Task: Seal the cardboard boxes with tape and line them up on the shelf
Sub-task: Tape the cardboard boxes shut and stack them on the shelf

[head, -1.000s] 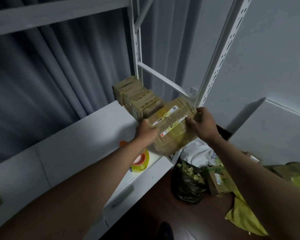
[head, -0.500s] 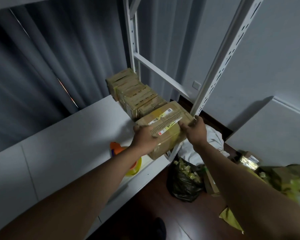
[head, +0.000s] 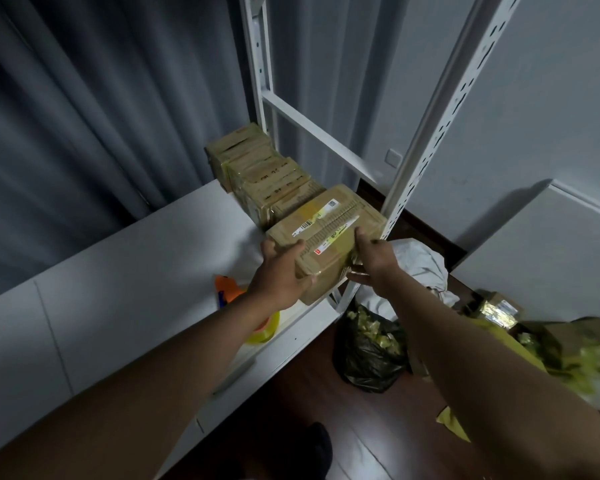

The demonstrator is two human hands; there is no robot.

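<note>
**Another box joins the row at the shelf's end**

White shelving fills the middle of the frame, with grey curtains in the upper left and a pale wall at the right. On the shelf (head: 125, 271) a row of boxes (head: 260, 174) runs from the rear upright toward the front one; I count four in it, perhaps five, since their edges blur together. They look taped.

One more cardboard box (head: 329, 233), bearing labels and shiny tape, sits at the near end of that row, just beside the front upright, its near corner overhanging the shelf edge. The left hand (head: 279, 271) grips its left side, fingers curled over the top edge; the right hand (head: 373, 256) clasps its right side, thumb on top.

By my judgement this box is sealed and being set in line; it needs nudging flush with the row.

One tape roll (head: 262, 329) lies on the shelf under the left forearm, an orange dispenser (head: 227, 289) beside it. At the lower right, on the floor, one black bag (head: 368, 351) and a heap of cardboard (head: 499, 308) suggest more boxes remain; their number is unclear.
</note>
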